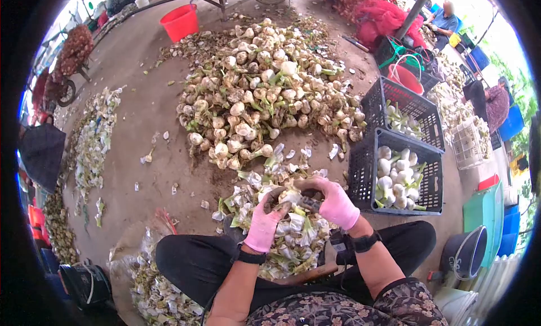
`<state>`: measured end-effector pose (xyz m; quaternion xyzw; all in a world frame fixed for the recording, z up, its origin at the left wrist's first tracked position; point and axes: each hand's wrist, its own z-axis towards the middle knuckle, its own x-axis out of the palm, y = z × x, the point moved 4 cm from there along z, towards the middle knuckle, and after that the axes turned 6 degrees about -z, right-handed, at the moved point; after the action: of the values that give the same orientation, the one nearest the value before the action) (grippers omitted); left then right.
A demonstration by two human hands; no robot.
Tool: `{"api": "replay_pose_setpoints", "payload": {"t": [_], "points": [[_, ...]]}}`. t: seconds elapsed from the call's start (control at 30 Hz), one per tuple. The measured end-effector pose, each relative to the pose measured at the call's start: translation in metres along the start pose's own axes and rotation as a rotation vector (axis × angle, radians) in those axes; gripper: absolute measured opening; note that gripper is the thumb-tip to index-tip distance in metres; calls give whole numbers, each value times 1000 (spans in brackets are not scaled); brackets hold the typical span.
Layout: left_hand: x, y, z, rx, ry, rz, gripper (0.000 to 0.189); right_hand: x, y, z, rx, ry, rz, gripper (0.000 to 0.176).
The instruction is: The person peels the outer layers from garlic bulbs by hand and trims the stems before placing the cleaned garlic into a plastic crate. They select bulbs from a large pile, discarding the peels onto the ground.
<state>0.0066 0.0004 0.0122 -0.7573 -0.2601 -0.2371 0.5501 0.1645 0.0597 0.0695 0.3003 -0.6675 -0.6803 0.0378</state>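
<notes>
Both my hands wear pink gloves with dark, soiled fingers and meet over my lap. My left hand (pixel 267 220) is closed around a garlic bulb (pixel 291 197), its thumb turned up towards the bulb. From the other side my right hand (pixel 333 202) curls its fingers over the same bulb, partly hiding it. A dark patch lies under the right fingers, and I cannot tell whether it is the glove or a small tool. Right below the hands is a heap of peeled garlic skins and leaves (pixel 293 241) between my legs.
A large pile of untrimmed garlic (pixel 253 95) lies ahead. To my right stand a black crate (pixel 360 182) of cleaned white bulbs and another crate (pixel 372 103) behind it. A red bucket (pixel 180 23) stands beyond the pile. Two people sit working at the far right.
</notes>
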Motion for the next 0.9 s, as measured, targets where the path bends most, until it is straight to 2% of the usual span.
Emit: {"api": "replay_pose_setpoints", "payload": {"t": [0.13,0.2,0.23,0.3,0.33,0.4,0.43,0.5,0.6,0.67,0.7,0.73,0.8,0.87,0.9], "points": [[4,-6,-2,16,-15,19,40,6,9,1,-25,-89,-48,35],[5,-7,-6,3,-26,-19,39,5,3,0,40,-55,-303,36],[5,-7,-6,-7,-32,-24,39,6,4,0,42,-55,-303,36],[5,-5,-6,-19,-35,-33,38,8,14,-1,-71,-74,-499,38],[3,-4,-7,6,-32,34,36,11,15,-1,-70,-74,-500,38],[1,-3,-7,34,-30,100,34,17,15,-2,-78,-115,-587,33],[1,-3,-7,66,-19,136,33,19,15,-1,-88,-135,-610,24],[-1,-2,-6,100,-9,175,33,22,15,0,-47,-148,-612,22],[-6,2,-6,8,-48,9,33,20,14,1,3,-120,-518,17],[2,0,-3,-122,51,-258,36,14,12,4,7,-87,-431,16],[1,2,-4,-211,53,-246,36,12,9,5,-8,-83,-432,15],[-3,3,-5,-211,53,-247,36,12,6,8,-24,-80,-433,15],[-8,11,-6,-391,83,-354,36,9,-6,17,27,-104,-456,14],[7,5,-12,-395,65,-389,36,7,-31,24,77,-134,-480,13],[9,5,-12,-361,130,-396,35,7,-51,25,114,-77,-648,13]]}}
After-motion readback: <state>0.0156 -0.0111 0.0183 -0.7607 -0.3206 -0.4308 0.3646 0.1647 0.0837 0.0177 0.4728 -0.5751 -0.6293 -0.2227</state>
